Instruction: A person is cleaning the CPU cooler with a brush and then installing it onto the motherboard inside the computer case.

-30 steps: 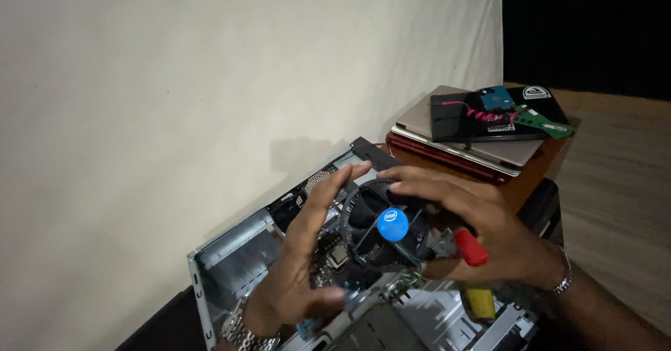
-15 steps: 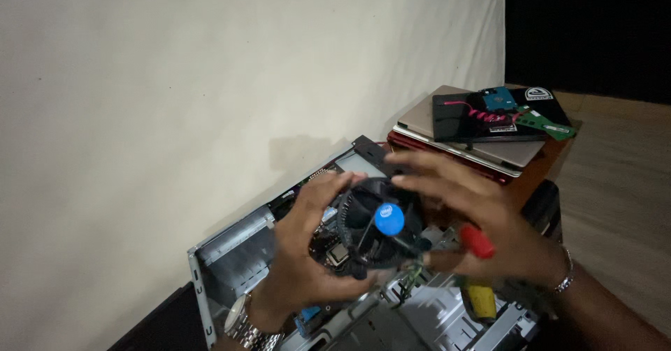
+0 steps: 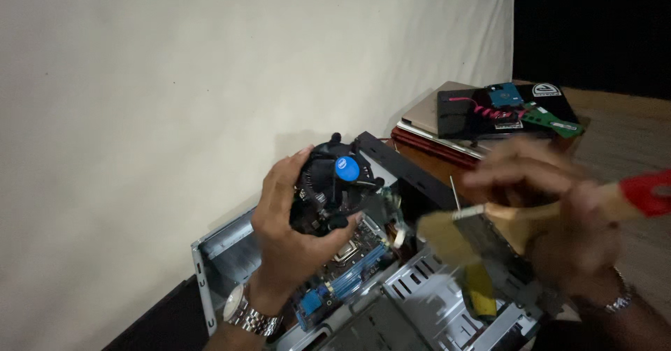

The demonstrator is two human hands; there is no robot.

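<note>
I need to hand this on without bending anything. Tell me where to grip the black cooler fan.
Grip the cooler fan by its round outer rim, coming from the side, as the left hand does now. The blades and blue hub face up and open, so fingers should stay off the top.

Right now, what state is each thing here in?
Cooler fan: lifted off the board, held in the left hand.
Paintbrush: gripped by the right hand, blurred.
Computer case: open, circuit board exposed.
Laptops: closed, stacked, small parts on top.
</note>
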